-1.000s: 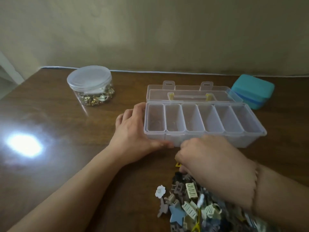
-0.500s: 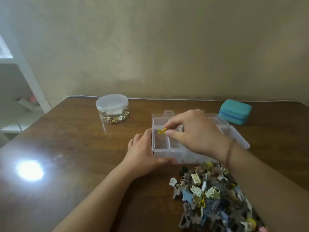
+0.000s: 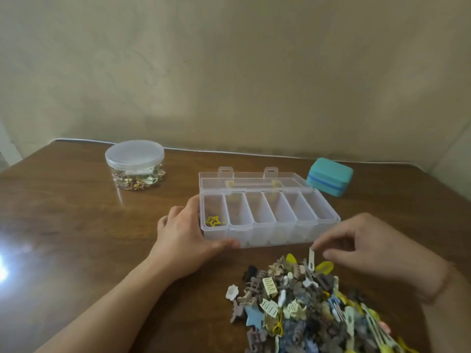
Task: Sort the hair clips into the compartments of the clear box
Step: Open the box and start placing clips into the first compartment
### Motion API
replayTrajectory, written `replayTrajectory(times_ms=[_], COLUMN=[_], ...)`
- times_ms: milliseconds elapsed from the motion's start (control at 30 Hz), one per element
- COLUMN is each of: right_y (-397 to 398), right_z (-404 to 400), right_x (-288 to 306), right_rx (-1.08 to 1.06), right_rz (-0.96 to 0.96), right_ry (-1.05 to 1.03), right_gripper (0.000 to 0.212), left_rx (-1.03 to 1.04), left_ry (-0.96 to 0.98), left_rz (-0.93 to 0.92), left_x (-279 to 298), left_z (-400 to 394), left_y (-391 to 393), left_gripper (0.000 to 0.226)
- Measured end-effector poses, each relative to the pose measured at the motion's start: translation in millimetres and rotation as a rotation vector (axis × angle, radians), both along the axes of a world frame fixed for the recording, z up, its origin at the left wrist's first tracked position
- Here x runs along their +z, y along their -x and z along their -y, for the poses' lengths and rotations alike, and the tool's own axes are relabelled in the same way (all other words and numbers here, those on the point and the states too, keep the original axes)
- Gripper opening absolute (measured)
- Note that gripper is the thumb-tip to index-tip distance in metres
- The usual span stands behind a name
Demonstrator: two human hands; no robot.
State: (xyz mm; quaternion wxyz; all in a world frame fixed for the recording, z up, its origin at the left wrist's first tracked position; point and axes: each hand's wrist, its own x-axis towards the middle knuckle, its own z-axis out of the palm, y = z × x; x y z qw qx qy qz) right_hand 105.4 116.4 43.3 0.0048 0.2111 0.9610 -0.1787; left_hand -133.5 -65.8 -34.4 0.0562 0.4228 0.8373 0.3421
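The clear box [image 3: 328, 220] stands open on the table, its lid folded back, with several long compartments. A yellow star clip [image 3: 213, 220] lies in the leftmost compartment; the others look empty. My left hand [image 3: 186, 238] grips the box's near left corner, thumb along the front wall. A heap of mixed hair clips [image 3: 303, 309] lies in front of the box at the right. Above the heap's far edge my right hand [image 3: 367, 243] pinches a small cream flat clip [image 3: 311, 256] between thumb and forefinger.
A round clear jar [image 3: 135, 164] with a lid, holding gold and pale trinkets, stands at the back left. A teal case [image 3: 330, 175] sits behind the box at the right. The wall runs along the table's far edge. Glare marks the table's left side.
My right hand dropped the yellow star clip into the leftmost compartment, moved back to the heap and took hold of a cream clip. My left hand stayed on the box.
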Motion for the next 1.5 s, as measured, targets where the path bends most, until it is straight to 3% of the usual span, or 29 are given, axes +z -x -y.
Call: replayTrajectory(times_ms=[167, 300, 400, 467, 600, 667, 900, 1100, 1167, 1333, 1500], right_y=[14, 9, -1, -7, 24, 58, 124, 68, 33, -16, -19], right_z=[-12, -15, -15, -10, 29, 50, 83, 57, 40, 5, -10], right_x=[-19, -22, -14, -5, 14, 12, -14, 11, 15, -12, -33], right_rx=[-0.014, -0.023, -0.02, -0.009, -0.085, -0.131, -0.124, -0.1, -0.123, -0.104, -0.08], right_rz=[0.18, 0.206, 0.204, 0.094, -0.389, -0.54, -0.438, -0.576, -0.525, -0.112, 0.009], right_ry=[-0.062, -0.112, -0.177, -0.143, 0.118, 0.18, -0.033, 0.035, 0.046, 0.231, 0.137], right_gripper=[0.019, 0.006, 0.01, 0.015, 0.007, 0.015, 0.005, 0.007, 0.011, 0.027, 0.039], left_rx=[0.003, -0.019, -0.031, -0.05, -0.102, -0.108, -0.103, -0.097, -0.091, -0.085, -0.088], left_ry=[0.018, 0.027, 0.025, 0.041, 0.036, 0.038, 0.054, 0.068, 0.073, 0.069, 0.053], left_rz=[0.006, 0.007, -0.002, -0.013, -0.017, -0.015, -0.005, 0.019, 0.02, 0.009, 0.011], left_x=[0, -1, -3, -4, -4, -5, -7, -3, -1, -2, -5], left_z=[-2, -2, -1, 0, 3, 3, 3, 3, 3, 3, 1], left_y=[0, 0, 2, 3, 4, 4, 5, 4, 4, 4, 5], left_gripper=[0.106, 0.111, 0.108, 0.104, 0.097, 0.096, 0.097, 0.098, 0.099, 0.099, 0.101])
